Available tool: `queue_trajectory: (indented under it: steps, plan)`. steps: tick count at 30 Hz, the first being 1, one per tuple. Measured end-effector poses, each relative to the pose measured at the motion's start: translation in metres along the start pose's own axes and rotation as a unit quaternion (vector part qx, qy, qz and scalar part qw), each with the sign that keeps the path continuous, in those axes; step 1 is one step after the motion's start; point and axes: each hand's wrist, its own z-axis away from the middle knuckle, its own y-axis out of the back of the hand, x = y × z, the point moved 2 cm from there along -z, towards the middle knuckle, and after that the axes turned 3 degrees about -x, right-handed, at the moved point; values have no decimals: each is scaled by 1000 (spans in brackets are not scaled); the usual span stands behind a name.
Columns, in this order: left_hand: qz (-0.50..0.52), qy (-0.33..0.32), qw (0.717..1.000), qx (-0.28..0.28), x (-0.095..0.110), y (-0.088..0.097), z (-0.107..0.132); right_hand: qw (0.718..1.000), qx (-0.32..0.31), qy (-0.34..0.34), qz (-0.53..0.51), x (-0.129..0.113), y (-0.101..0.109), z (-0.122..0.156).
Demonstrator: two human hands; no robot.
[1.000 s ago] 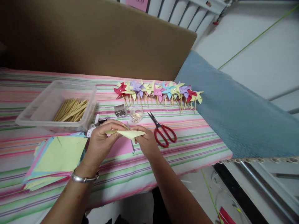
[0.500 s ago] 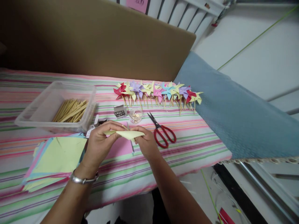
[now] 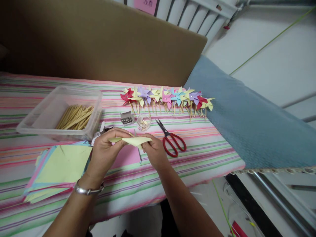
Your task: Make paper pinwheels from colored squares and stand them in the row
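Note:
Between my two hands is a pale yellow paper pinwheel (image 3: 135, 141), its blades folded and seen nearly edge-on. My left hand (image 3: 108, 143) pinches its left side, with thumb below and fingers behind. On its right side, the fingers of my right hand (image 3: 153, 148) are closed on the paper. A bit of wooden stick shows just behind the paper, by my left fingertips; the rest of it is hidden. Under my hands lies a pink paper sheet (image 3: 127, 156). Red-handled scissors (image 3: 170, 138) rest just right of my right hand, blades pointing away.
A clear plastic box (image 3: 32, 125) holds wooden sticks (image 3: 75, 117). Before it lies a stack of coloured paper squares (image 3: 61, 164). A small box of metal pins (image 3: 127, 119) and a round tub (image 3: 143, 123) stand beyond my hands. Finished pinwheels (image 3: 166, 98) line the back, before a brown board (image 3: 103, 42).
Almost nothing differs. The pinwheel tilts very slightly between my fingers, and both hands keep their grip in the same place.

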Motion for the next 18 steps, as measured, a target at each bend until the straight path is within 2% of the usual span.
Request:
queue_trajectory:
  steps: [6,18]
  plan:
    - [-7,4,1000,8,2,-1,-1,1000,-2,18,24,3,1,1]
    - [64,58,996,32,-4,-3,-1,999,5,6,31,3,-1,1]
